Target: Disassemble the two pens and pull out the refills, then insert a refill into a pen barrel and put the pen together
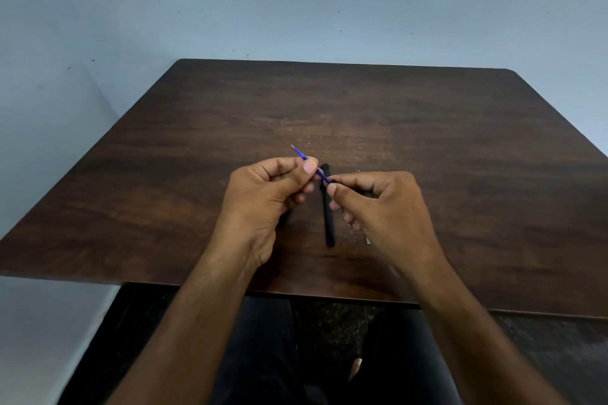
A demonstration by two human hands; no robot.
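**One blue refill held between your two hands, above one black pen barrel**

You held one thin blue refill (309, 162) in the air over the middle of the wooden table (427, 128). Its long axis ran on a diagonal: the fine metal tip pointed away from you and to the left, and the other end came back toward you and to the right, into your right hand.

Your left hand (263, 194) pinched the refill near its tip end, with the thumb pressed against the forefinger; the other fingers were curled under the palm. Your right hand (381, 207) pinched the back end between thumb and forefinger, and its other fingers were curled loosely below. The two hands were near each other, and only a short piece of the refill showed between them.

One black pen barrel (328, 217) lay flat on the table, just under the gap between the hands. Its long axis ran nearly straight away from you. A dark thing showed under your left hand, but I could not tell what it was.
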